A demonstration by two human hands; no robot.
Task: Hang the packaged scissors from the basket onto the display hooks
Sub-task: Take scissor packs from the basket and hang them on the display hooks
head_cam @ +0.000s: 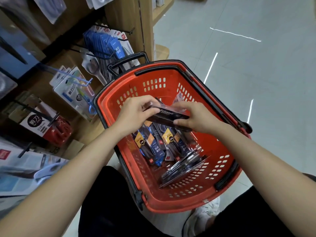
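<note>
A red plastic basket (227, 170) with black handles stands on the floor in front of me. Several packaged scissors (157, 142) with blue, black and orange cards lie inside it. Above the basket both hands hold a small stack of dark scissor packs (168, 116) lying flat. My left hand (136, 113) grips the stack's left end and my right hand (195, 117) grips its right end with the thumb underneath. On the left, black display hooks (112, 28) stick out from the wooden shelf; some carry blue-carded scissors (109, 43).
More hanging packs fill the shelf at left: white-carded scissors (73, 89) on a blue hook, a black-and-red pack (46, 127) lower down. A wooden shelf post (135, 23) stands behind the basket. Grey tiled floor (256, 57) spreads to the right. My knees frame the basket's near side.
</note>
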